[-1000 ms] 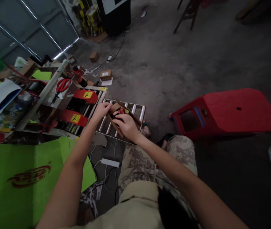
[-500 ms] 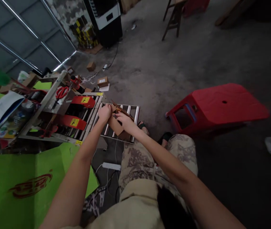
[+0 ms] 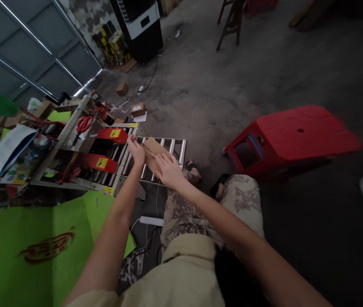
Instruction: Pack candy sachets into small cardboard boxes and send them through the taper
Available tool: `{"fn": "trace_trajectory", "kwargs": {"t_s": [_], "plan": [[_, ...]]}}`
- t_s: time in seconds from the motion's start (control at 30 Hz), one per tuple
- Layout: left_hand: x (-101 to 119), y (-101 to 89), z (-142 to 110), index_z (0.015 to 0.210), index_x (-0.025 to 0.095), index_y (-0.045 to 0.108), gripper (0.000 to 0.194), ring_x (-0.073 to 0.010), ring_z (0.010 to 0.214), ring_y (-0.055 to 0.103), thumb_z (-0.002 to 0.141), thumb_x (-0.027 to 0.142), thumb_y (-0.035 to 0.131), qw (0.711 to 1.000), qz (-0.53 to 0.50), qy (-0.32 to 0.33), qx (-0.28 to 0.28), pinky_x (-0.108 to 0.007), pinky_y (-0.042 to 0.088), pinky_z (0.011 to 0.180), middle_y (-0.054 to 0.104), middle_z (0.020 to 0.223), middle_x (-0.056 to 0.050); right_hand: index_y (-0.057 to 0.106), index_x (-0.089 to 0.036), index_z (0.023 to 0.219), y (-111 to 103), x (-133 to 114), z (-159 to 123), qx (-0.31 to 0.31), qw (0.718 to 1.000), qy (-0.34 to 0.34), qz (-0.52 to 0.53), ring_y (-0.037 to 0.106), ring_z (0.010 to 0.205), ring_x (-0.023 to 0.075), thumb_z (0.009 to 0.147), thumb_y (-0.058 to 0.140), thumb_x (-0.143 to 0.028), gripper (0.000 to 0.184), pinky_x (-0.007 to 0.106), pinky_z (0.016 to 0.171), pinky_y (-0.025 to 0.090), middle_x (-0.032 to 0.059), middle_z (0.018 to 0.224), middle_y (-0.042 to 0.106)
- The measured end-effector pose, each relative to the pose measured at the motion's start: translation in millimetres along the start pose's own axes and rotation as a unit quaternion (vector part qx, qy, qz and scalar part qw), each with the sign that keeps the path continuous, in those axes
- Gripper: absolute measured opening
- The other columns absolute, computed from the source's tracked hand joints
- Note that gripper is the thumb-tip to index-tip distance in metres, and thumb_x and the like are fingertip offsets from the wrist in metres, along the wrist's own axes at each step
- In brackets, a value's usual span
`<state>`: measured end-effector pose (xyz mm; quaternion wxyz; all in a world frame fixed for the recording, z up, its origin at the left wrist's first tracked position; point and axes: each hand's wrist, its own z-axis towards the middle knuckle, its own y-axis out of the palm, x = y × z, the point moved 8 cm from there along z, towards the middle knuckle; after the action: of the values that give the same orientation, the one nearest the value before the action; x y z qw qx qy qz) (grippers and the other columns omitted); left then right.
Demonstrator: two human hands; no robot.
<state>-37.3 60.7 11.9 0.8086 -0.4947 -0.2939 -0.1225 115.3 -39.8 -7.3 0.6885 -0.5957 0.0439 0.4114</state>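
Note:
A small brown cardboard box (image 3: 154, 146) rests on the metal roller conveyor (image 3: 184, 149), its top flaps folded down with a narrow seam between them. My right hand (image 3: 169, 170) lies flat over the near part of the box, fingers stretched across the top. At the box's left end is my left hand (image 3: 136, 151), fingers extended and raised along its side. To the left, the rollers lead to a taping machine with red side guides (image 3: 106, 163) bearing yellow labels.
A red plastic stool (image 3: 309, 132) stands on the floor at right. Green printed sheeting (image 3: 37, 238) lies at lower left, near a white power strip (image 3: 151, 221) with cables. Red-handled scissors (image 3: 84, 123) rest on the machine. Small boxes (image 3: 137, 109) sit on the floor beyond.
The box's flaps, raised before, are now folded down. My right hand has flattened onto the top, and my left hand has shifted from the far edge to the left side.

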Motion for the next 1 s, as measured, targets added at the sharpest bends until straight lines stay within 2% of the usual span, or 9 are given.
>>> {"fn": "trace_trajectory", "kwargs": {"t_s": [0.07, 0.17, 0.27, 0.37, 0.5, 0.63, 0.8, 0.87, 1.0], "plan": [[7.7, -3.5, -25.0, 0.138, 0.012, 0.041, 0.043, -0.0211, 0.138, 0.046, 0.099, 0.025, 0.029, 0.997, -0.045, 0.058, 0.012, -0.037, 0.033, 0.118, 0.049, 0.143, -0.020, 0.039, -0.008, 0.151, 0.0, 6.5, -0.8, -0.010, 0.999, 0.000, 0.046, 0.035, 0.144, 0.0314, 0.093, 0.059, -0.034, 0.066, 0.053, 0.122, 0.019, 0.0198, 0.150, 0.043], [23.9, 9.8, -72.7, 0.146, 0.016, 0.034, 0.056, -0.0255, 0.147, 0.033, 0.098, 0.044, 0.039, 0.979, -0.068, 0.166, -0.097, -0.044, 0.028, 0.122, 0.039, 0.153, -0.020, 0.034, -0.012, 0.153, -14.1, 26.2, 1.6, -0.006, 0.983, -0.004, 0.185, 0.046, 0.137, 0.0280, 0.087, 0.066, -0.028, 0.075, 0.049, 0.116, 0.033, 0.0186, 0.146, 0.049], [24.6, 3.3, -98.0, 0.151, 0.018, 0.026, 0.066, -0.0262, 0.151, 0.025, 0.097, 0.052, 0.041, 0.975, -0.089, 0.181, -0.099, -0.045, 0.027, 0.122, 0.027, 0.160, -0.020, 0.039, -0.014, 0.150, -31.3, 53.6, -1.4, 0.057, 0.967, 0.028, 0.248, 0.053, 0.128, 0.0269, 0.084, 0.066, -0.026, 0.072, 0.045, 0.109, 0.043, 0.0172, 0.139, 0.054], [25.9, -6.9, -98.7, 0.141, 0.017, 0.043, 0.054, -0.0257, 0.145, 0.036, 0.097, 0.049, 0.043, 0.979, -0.063, 0.179, -0.079, -0.044, 0.031, 0.120, 0.043, 0.150, -0.019, 0.055, -0.015, 0.137, -32.0, 70.2, -7.3, 0.096, 0.963, 0.072, 0.240, 0.056, 0.122, 0.0273, 0.089, 0.056, -0.026, 0.049, 0.046, 0.106, 0.045, 0.0157, 0.131, 0.060], [40.3, 8.2, -97.9, 0.109, 0.023, 0.068, 0.032, -0.0259, 0.137, 0.044, 0.098, 0.036, 0.041, 0.950, 0.040, 0.235, -0.203, -0.050, 0.029, 0.120, 0.068, 0.121, -0.008, 0.056, -0.017, 0.137, -24.0, 68.7, -9.2, 0.112, 0.945, 0.101, 0.289, 0.058, 0.122, 0.0234, 0.098, 0.042, -0.030, 0.044, 0.042, 0.107, 0.047, 0.0128, 0.132, 0.061], [42.6, 16.9, -98.6, 0.105, 0.023, 0.068, 0.028, -0.0270, 0.133, 0.048, 0.096, 0.032, 0.043, 0.934, 0.071, 0.252, -0.243, -0.051, 0.029, 0.118, 0.070, 0.116, -0.007, 0.051, -0.019, 0.145, -31.2, 44.3, -7.1, 0.115, 0.955, 0.023, 0.271, 0.046, 0.137, 0.0226, 0.100, 0.044, -0.039, 0.049, 0.043, 0.117, 0.037, 0.0104, 0.147, 0.050], [36.6, 1.8, -92.7, 0.138, 0.014, 0.045, 0.055, -0.0290, 0.138, 0.042, 0.091, 0.040, 0.050, 0.972, 0.005, 0.203, -0.117, -0.047, 0.035, 0.114, 0.050, 0.144, -0.018, 0.052, -0.024, 0.145, -30.6, 43.0, -7.9, 0.098, 0.959, 0.015, 0.264, 0.045, 0.138, 0.0214, 0.104, 0.035, -0.042, 0.048, 0.045, 0.117, 0.037, 0.0071, 0.147, 0.050], [40.2, 8.0, -94.8, 0.141, 0.017, 0.044, 0.052, -0.0299, 0.139, 0.040, 0.092, 0.037, 0.048, 0.964, 0.044, 0.210, -0.154, -0.048, 0.032, 0.115, 0.050, 0.146, -0.015, 0.051, -0.024, 0.145, -29.9, 48.2, -8.5, 0.107, 0.954, 0.030, 0.279, 0.047, 0.136, 0.0207, 0.105, 0.031, -0.043, 0.049, 0.044, 0.116, 0.038, 0.0066, 0.146, 0.052], [48.2, 23.2, -94.7, 0.123, 0.023, 0.062, 0.035, -0.0315, 0.131, 0.045, 0.094, 0.030, 0.044, 0.925, 0.144, 0.230, -0.265, -0.052, 0.032, 0.111, 0.066, 0.126, -0.009, 0.055, -0.023, 0.142, -27.2, 44.8, -8.4, 0.098, 0.963, 0.015, 0.250, 0.046, 0.136, 0.0225, 0.104, 0.036, -0.045, 0.048, 0.045, 0.117, 0.037, 0.0074, 0.145, 0.052]]}}
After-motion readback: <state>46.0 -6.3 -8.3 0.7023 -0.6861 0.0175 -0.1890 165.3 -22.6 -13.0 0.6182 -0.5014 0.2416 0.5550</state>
